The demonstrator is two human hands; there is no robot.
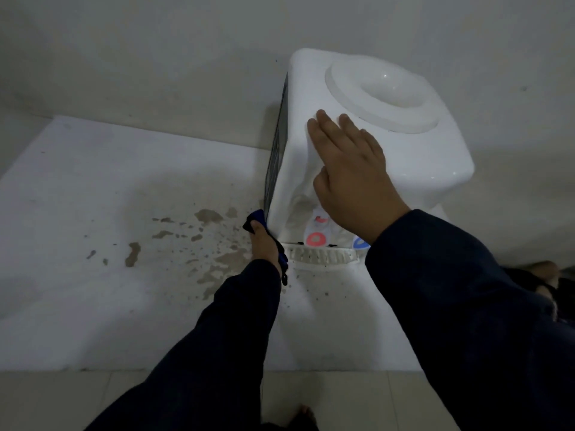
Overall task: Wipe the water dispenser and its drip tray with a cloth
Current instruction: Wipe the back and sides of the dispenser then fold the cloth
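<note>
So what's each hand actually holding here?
Left hand clutches a bunched blue cloth against the white plastic dispenser's lower side. Right hand rests flat on top, holding nothing.

The water dispenser (373,144) at upper right of the frame is plain white, with a dark, near-black panel down its left side. Its two tap levers differ: one red (315,239), one blue (361,243). Below them the drip tray (323,256) is white with a slatted grille pattern. The cloth (256,219) at centre is deep blue. The counter (93,290) is white, blotched with brownish-grey splatter stains at centre left. Both sleeves are dark navy. The wall is pale grey-white.
</note>
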